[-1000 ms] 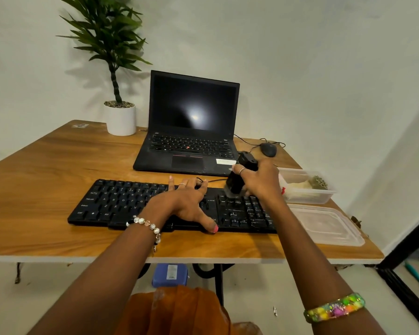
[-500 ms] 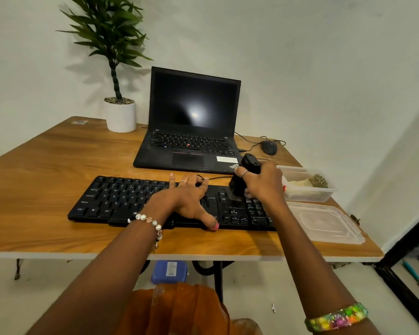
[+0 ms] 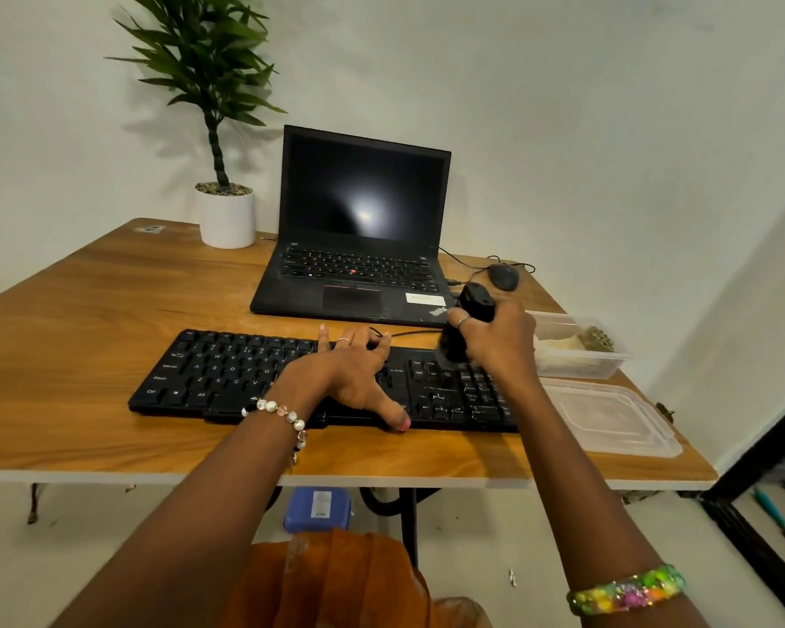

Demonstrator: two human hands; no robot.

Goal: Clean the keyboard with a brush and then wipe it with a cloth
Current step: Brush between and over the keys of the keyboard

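A black full-size keyboard (image 3: 227, 373) lies across the front of the wooden table (image 3: 87, 301). My left hand (image 3: 350, 373) rests flat on its middle, fingers spread and thumb on the front edge. My right hand (image 3: 499, 342) grips a black brush (image 3: 470, 310) by its handle, its bristle end down on the keys at the right part of the keyboard. A pale cloth (image 3: 563, 344) lies inside the clear tub at the right.
An open black laptop (image 3: 359, 247) stands behind the keyboard, with a wired mouse (image 3: 504, 276) to its right. A potted plant (image 3: 225, 215) is at the back left. A clear plastic tub (image 3: 581, 364) and its lid (image 3: 608, 417) sit at the right edge.
My right hand with the brush has made a small move over the right-hand keys. My left hand has stayed on the keyboard.
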